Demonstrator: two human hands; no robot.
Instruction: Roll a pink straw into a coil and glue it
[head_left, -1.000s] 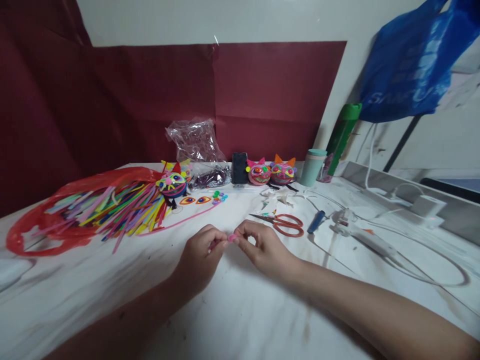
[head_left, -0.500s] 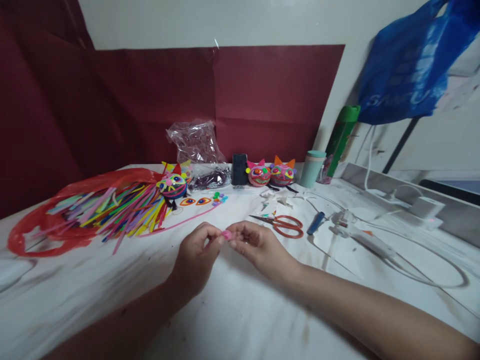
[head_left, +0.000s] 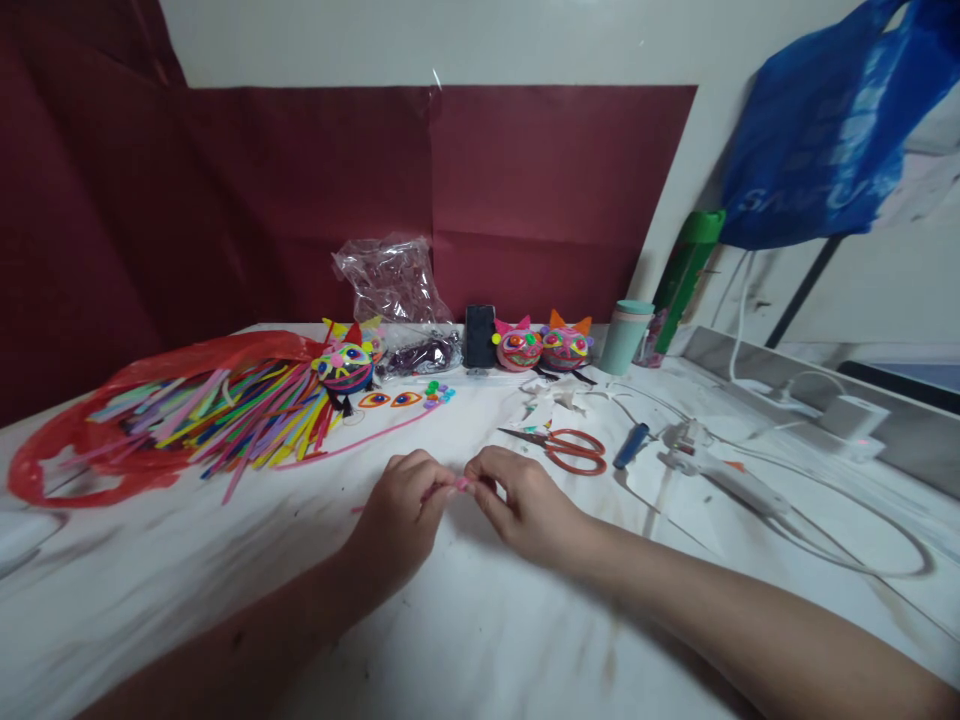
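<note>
left hand [head_left: 401, 505] and right hand [head_left: 525, 500]: fingers pinch a small pink piece [head_left: 462, 484], left of the scissors [head_left: 576, 452]; a slackened pinch could drop it.

A streaked white table [head_left: 465, 640] spread across the lower frame. On it lay a red plastic bag [head_left: 225, 348] at left, orange-handled scissors [head_left: 551, 440] right of centre and a power strip [head_left: 739, 485] at right; a pale green cup [head_left: 624, 345] stood farther back.
</note>
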